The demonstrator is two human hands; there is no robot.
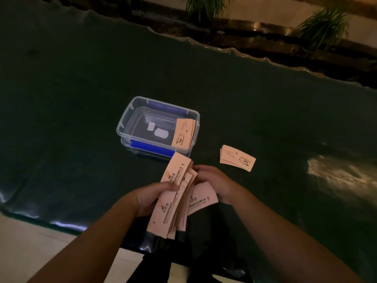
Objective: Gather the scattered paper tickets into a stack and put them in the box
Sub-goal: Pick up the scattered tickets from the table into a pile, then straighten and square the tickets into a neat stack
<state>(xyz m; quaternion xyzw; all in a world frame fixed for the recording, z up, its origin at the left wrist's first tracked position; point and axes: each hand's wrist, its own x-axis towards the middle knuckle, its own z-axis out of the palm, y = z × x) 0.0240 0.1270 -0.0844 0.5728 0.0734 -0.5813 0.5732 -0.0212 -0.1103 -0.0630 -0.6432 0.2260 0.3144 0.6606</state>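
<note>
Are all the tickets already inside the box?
No, a small pile lies on the table beside the box, and both hands hold a bundle.

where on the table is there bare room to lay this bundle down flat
Left of the box, the table is bare; so is the stretch behind it. Crowded: between box, loose ticket pile and both hands holding the bundle.

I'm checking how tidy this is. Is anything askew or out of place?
Yes. A few tickets lean over the box's right rim instead of lying flat inside, and a small pile sits apart on the table.
</note>
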